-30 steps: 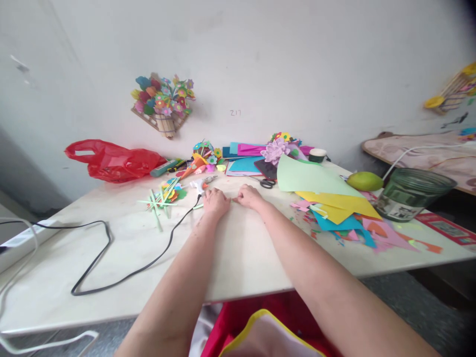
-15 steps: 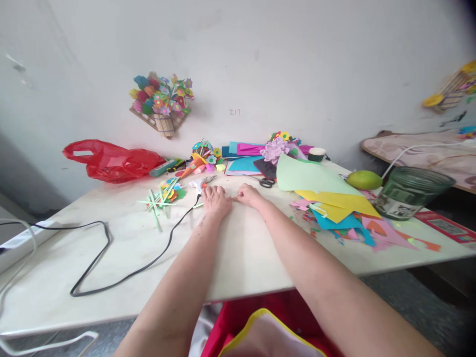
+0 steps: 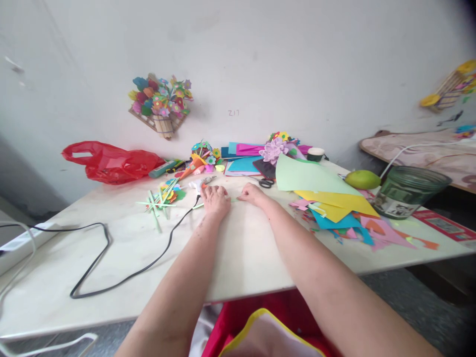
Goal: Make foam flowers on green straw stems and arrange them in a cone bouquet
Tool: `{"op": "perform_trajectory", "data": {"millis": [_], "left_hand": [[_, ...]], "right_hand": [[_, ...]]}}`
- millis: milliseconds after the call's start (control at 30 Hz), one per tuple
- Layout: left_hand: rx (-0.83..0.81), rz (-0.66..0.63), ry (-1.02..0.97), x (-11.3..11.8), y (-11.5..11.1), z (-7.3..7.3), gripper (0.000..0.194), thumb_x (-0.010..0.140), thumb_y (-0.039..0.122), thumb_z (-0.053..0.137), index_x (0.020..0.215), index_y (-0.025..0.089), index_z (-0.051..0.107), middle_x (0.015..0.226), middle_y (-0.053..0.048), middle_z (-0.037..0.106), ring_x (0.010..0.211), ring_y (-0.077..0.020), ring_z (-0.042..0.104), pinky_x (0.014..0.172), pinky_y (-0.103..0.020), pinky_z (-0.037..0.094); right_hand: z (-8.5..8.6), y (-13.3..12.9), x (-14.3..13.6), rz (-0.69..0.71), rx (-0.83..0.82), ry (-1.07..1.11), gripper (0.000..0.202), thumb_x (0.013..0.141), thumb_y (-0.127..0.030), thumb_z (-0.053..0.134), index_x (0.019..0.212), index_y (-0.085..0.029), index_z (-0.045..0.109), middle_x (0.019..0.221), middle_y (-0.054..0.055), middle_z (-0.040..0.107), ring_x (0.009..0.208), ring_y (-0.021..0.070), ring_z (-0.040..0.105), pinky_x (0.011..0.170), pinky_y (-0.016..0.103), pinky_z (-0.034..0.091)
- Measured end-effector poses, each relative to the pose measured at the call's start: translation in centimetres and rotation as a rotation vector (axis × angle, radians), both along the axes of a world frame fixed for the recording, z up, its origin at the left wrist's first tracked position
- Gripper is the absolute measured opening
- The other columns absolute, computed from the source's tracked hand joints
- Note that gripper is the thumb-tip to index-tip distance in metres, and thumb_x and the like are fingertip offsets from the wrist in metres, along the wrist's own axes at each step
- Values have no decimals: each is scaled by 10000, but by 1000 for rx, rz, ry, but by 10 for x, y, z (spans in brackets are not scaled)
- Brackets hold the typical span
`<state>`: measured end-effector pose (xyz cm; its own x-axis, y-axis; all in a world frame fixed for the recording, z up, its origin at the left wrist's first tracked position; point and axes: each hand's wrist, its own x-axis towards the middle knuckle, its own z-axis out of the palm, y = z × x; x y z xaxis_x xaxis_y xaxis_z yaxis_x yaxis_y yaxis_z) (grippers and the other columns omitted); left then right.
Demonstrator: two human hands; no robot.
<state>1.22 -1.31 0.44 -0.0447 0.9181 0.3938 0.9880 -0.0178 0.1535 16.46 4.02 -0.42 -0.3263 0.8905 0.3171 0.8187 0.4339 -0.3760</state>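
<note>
My left hand point(image 3: 216, 199) lies palm down on the table, its fingers flat and pressed over a thin light green strip point(image 3: 198, 206), most of which it covers. A short piece of that strip shows between my two hands. Beside it my right hand point(image 3: 253, 194) is closed in a pinch at the strip's right end; the fingertips are partly hidden. Just beyond my left hand lies a white glue gun point(image 3: 195, 185) with an orange part and a black cord point(image 3: 169, 243). Black-handled scissors point(image 3: 266, 183) lie beyond my right hand.
Light green sticks point(image 3: 153, 204) and paper flowers lie left. Green paper point(image 3: 312, 173), yellow sheets point(image 3: 334, 204) and coloured scraps lie right, near a mango point(image 3: 362, 179) and a glass jar point(image 3: 397, 196). A red plastic bag point(image 3: 111, 163) sits at the back left.
My right hand has shifted slightly right, away from my left hand, and more of the strip shows between them. My left hand stays nearly in place.
</note>
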Motion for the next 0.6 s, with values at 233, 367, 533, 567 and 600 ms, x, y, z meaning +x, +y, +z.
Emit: {"op": "perform_trajectory", "data": {"millis": [233, 367, 533, 567, 600], "left_hand": [[92, -317, 127, -4, -5, 9, 292, 769, 160, 465, 921, 297, 675, 1152, 0, 615, 1178, -228, 402, 1114, -452, 43], [42, -376, 200, 4, -12, 16, 348, 723, 122, 440, 883, 257, 718, 1024, -31, 679, 1113, -231, 480, 1120, -436, 37], [-41, -300, 288, 27, -25, 16, 314, 742, 210, 428, 865, 186, 716, 929, -82, 688, 1035, -234, 552, 1114, -416, 72], [-70, -284, 307, 30, -26, 15, 327, 764, 231, 407, 880, 182, 709, 947, -88, 683, 1026, -227, 560, 1107, -411, 99], [-100, -272, 320, 34, -28, 14, 348, 782, 242, 386, 922, 175, 697, 980, -94, 675, 1031, -222, 561, 1097, -405, 128]], "right_hand": [[7, -5, -2, -71, -98, -56, 269, 713, -443, 659, 727, -181, 716, 898, 53, 664, 794, 153, 578, 642, 214, 373], [14, -13, -4, -113, -110, -98, 294, 724, -468, 638, 750, -188, 721, 934, 69, 673, 835, 168, 589, 651, 218, 377], [21, -19, -4, -122, -112, -141, 408, 728, -528, 607, 691, -136, 711, 691, 83, 662, 709, 169, 593, 589, 224, 363], [21, -19, -4, -127, -109, -139, 423, 724, -539, 606, 679, -131, 708, 660, 82, 654, 688, 168, 589, 579, 225, 359], [21, -19, -4, -131, -106, -135, 427, 722, -541, 606, 666, -128, 704, 637, 79, 646, 667, 164, 584, 569, 226, 355]]}}
